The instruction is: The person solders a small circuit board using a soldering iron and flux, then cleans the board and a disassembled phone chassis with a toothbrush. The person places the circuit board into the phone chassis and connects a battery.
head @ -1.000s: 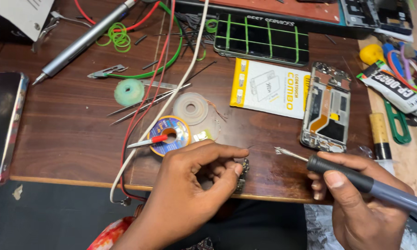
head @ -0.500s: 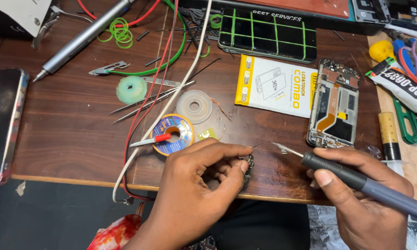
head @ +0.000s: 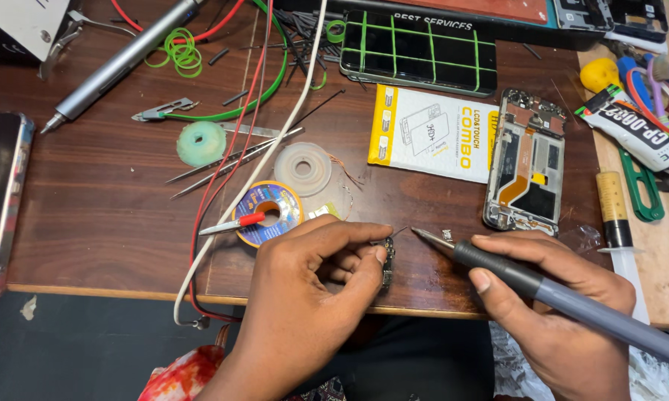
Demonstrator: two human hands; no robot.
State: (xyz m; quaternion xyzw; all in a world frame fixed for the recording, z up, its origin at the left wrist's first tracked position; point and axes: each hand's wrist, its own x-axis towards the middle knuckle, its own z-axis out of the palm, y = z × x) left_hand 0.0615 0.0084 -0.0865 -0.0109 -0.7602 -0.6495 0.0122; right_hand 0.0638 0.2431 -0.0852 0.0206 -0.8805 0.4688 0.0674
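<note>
— Circuit board, that small dark one, is pinched on edge in the left hand, thumb and fingertips closed on its sides, down at the near lip of the worktop.

— It looks light?

— Very, I'd say. Thin, stiff, and likely brittle, with tiny parts that would not forgive a squeeze across the face. Holding it by the edges, as it is now, seems the safe grip.

— And the other hand?

— The right hand is wrapped around a soldering iron like a pen, its tip just beside the board, pointing at it. I can't tell whether it touches.

— Anything crowding them?

— Plenty. Just beyond the left hand's knuckles lies a blue spool with a red-tipped probe across it, and a clear spool past that. Red and white wires run down to that hand's outer side and over the worktop edge; they could snag a wrist. Tweezers lie farther out the same way.

— On the iron's side?

— An opened phone sits just beyond the right hand, close enough for the hot tip to swing near it. A yellow and white packet lies between the hands and farther out, and a syringe rests off the right hand's outer side.
</note>
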